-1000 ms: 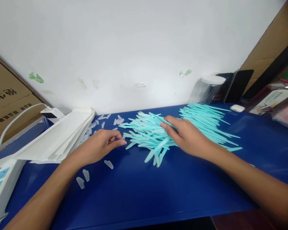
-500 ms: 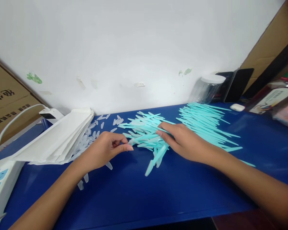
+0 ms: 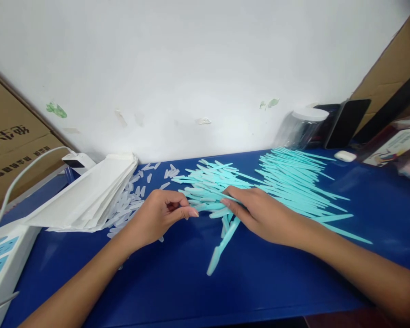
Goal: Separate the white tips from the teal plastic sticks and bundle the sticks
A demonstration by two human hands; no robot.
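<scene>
My right hand (image 3: 256, 212) is closed on a turquoise eyebrow razor (image 3: 233, 199), thumb and forefinger gripping it above the middle pile. My left hand (image 3: 167, 212) is pinched beside that pile's left edge; whatever its fingertips hold is hidden. Beneath and between the hands lies the middle pile of turquoise eyebrow razors (image 3: 205, 180), their pale blade ends mostly pointing left. One razor (image 3: 222, 248) juts out toward the front of the table. Left of it, small clear blade caps (image 3: 125, 205) are scattered, partly behind my left hand. More razors (image 3: 294, 182) lie spread out past my right hand.
White paper bags (image 3: 85, 196) are stacked at the left beside a power strip (image 3: 3, 259) and a cabled white device (image 3: 78, 161). A lidded clear jar (image 3: 302, 127), a dark phone (image 3: 348, 123), a small white case (image 3: 345, 156) and a bottle (image 3: 392, 139) stand right on the blue table (image 3: 177, 282).
The view has shifted slightly. The razor jutting from the middle pile now points nearer the table's front edge. Both hands keep nearly the same pose, the left still pinched.
</scene>
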